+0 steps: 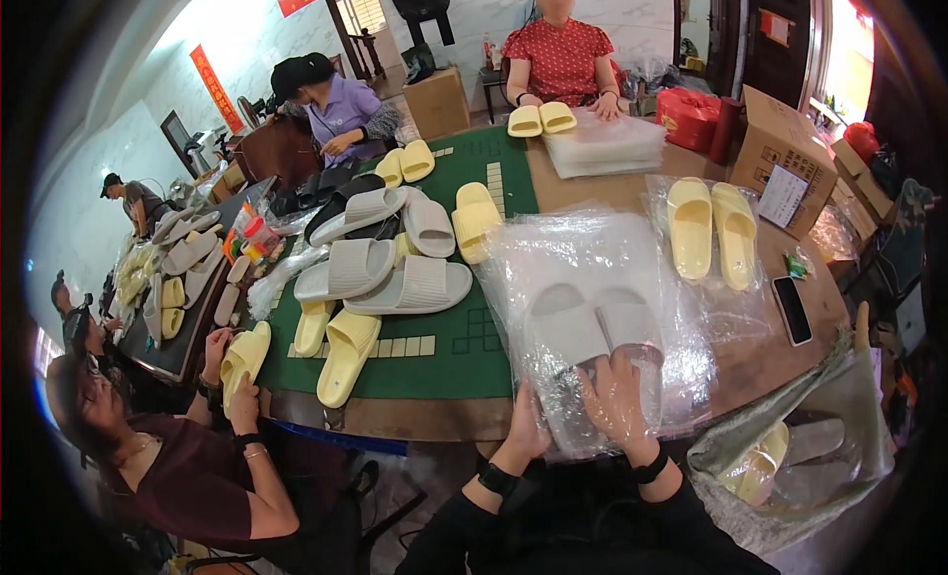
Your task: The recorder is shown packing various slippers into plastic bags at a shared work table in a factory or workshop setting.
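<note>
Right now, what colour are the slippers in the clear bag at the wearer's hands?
The bagged slippers are light grey, seen in the head view.

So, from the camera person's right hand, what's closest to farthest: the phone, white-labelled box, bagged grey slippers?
1. Bagged grey slippers, at the right hand.
2. Phone, off to the right.
3. White-labelled box, farther back, right.

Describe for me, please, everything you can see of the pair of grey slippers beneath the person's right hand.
The grey slippers are pale slides with broad straps, perhaps foam or rubber. They lie side by side at the near side of the table, straps at the far end, heels toward the person, seen through clear, glossy plastic that blurs detail. The right hand reaches over them, covering part of the soles; its exact contact is unclear.
</note>
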A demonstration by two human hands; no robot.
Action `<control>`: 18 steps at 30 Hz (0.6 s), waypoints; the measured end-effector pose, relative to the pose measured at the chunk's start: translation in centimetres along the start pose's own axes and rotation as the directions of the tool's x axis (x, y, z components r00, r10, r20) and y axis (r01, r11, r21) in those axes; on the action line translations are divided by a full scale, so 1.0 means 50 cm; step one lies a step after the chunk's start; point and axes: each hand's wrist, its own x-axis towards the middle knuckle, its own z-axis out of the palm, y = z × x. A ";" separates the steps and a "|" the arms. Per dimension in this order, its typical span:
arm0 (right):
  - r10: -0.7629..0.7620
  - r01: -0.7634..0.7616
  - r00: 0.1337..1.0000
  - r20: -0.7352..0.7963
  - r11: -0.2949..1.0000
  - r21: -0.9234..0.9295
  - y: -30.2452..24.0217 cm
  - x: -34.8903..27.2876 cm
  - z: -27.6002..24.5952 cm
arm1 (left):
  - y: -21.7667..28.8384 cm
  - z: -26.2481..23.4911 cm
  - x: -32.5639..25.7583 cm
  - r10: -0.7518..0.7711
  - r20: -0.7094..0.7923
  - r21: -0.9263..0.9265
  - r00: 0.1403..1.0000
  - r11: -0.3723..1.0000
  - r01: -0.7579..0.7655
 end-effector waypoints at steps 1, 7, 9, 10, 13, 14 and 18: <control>0.036 -0.037 0.999 0.024 0.999 0.001 -0.009 0.010 0.000 | -0.006 -0.012 0.002 0.005 -0.004 0.001 1.000 1.000 -0.005; 0.012 -0.019 0.998 0.059 0.993 0.114 -0.009 0.058 0.024 | -0.024 -0.047 0.025 -0.045 0.273 -0.273 0.961 0.954 0.123; 0.001 -0.071 0.973 0.233 0.954 0.292 -0.004 0.052 0.007 | -0.025 -0.065 0.017 -0.111 0.231 -0.303 0.966 0.936 0.180; -0.122 0.077 0.967 0.225 0.977 0.201 0.003 0.036 0.007 | -0.030 -0.084 0.019 -0.112 0.275 -0.353 0.955 0.912 0.209; -0.176 0.164 0.926 0.334 0.984 0.063 0.007 -0.009 -0.014 | -0.019 -0.041 0.002 -0.088 0.027 -0.159 0.996 0.983 0.091; -0.195 0.199 0.931 0.310 0.980 0.019 0.006 -0.030 -0.017 | -0.025 -0.075 0.007 -0.099 0.241 -0.323 0.966 0.930 0.175; -0.103 0.122 0.982 0.159 0.986 -0.113 0.041 -0.098 -0.007 | -0.009 -0.006 -0.007 0.007 0.079 -0.057 0.997 0.998 -0.002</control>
